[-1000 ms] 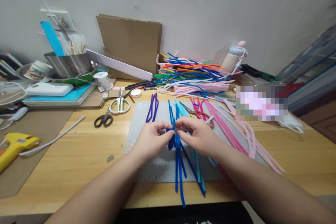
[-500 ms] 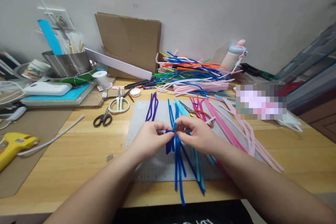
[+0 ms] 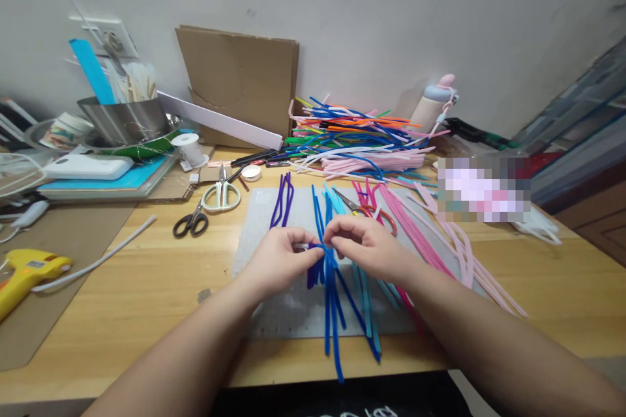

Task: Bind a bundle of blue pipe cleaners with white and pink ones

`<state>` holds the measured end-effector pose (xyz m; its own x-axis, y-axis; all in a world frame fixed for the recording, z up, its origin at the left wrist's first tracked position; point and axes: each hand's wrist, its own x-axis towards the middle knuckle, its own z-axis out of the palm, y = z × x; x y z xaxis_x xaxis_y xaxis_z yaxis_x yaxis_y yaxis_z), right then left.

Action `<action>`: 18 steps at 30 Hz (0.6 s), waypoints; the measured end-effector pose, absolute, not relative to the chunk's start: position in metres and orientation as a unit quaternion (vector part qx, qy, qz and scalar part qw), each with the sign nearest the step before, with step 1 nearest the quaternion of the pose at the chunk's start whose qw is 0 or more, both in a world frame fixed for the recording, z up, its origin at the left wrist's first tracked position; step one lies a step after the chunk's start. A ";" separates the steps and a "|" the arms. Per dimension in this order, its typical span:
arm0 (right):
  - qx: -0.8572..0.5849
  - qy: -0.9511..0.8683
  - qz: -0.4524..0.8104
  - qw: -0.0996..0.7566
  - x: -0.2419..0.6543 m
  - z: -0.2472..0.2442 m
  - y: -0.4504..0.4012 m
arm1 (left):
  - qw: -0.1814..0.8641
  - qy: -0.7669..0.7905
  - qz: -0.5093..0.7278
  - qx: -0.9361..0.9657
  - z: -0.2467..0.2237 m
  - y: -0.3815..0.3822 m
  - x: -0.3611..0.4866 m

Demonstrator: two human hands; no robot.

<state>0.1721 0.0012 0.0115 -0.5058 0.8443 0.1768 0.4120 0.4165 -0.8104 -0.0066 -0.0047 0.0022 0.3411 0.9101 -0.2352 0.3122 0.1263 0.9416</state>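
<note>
My left hand (image 3: 288,257) pinches a white stem whose tip is wrapped in purple and blue, above the grey cutting mat (image 3: 278,319). Close beside it on the right, my right hand (image 3: 366,244) has its thumb and fingers curled near the blue tip; whether they hold anything is too small to tell. Blue pipe cleaners (image 3: 330,313) lie below and between the hands. Purple pipe cleaners (image 3: 281,201) are beyond my left hand. Light blue ones (image 3: 369,316) and pink ones (image 3: 415,231) lie to the right. Red-handled scissors (image 3: 388,218) rest beyond my right hand.
White-handled scissors (image 3: 222,195) and black-handled scissors (image 3: 190,224) lie left of the mat. A yellow glue gun (image 3: 34,270) is at far left. Behind are a pipe cleaner pile (image 3: 362,137), cardboard (image 3: 239,81), a wire spool (image 3: 190,150) and a bottle (image 3: 433,104).
The short blue end that stood up between my fingertips is now bent down at the wrapped tip. My right fingertips have moved slightly up and apart from my left ones.
</note>
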 end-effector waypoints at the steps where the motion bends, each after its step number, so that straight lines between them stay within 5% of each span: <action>1: -0.420 -0.774 0.384 0.278 0.172 0.013 0.000 | 0.543 0.505 0.271 0.614 0.001 -0.005 -0.006; 18: -0.429 -0.690 0.546 0.203 0.171 0.007 0.002 | 0.519 0.491 0.258 0.650 -0.004 -0.007 -0.005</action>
<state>0.1711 0.0021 0.0070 -0.5493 0.8142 -0.1879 0.3694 0.0350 -0.9286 -0.0046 -0.0068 -0.0043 0.3840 0.9068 -0.1739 0.3702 0.0213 0.9287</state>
